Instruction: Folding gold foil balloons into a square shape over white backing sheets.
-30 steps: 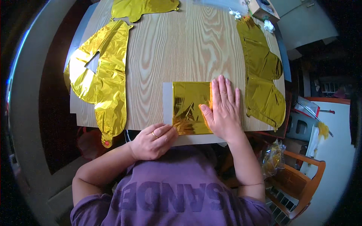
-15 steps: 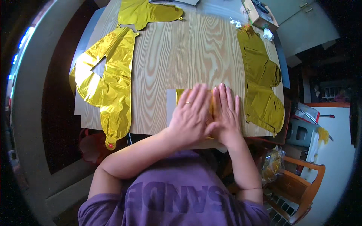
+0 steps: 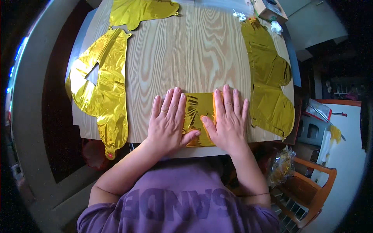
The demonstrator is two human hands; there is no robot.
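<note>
One left hand (image 3: 165,126) and one right hand (image 3: 231,126) lie flat at both sides of one folded gold foil (image 3: 200,116) — thumbs on it, fingers a bit apart — maybe so it stays flat. It's at the table's (image 3: 178,50) near edge. Three big gold shapes (image 3: 268,73) lie around. I can't tell what the palms hide.

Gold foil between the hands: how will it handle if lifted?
Likely floppy: the foil lies flat and shows fine creases. Probably slippery too, given its glossy, mirror-like surface. It might shift or unfold once let go, since the left hand and right hand lie flat along its two sides.
</note>
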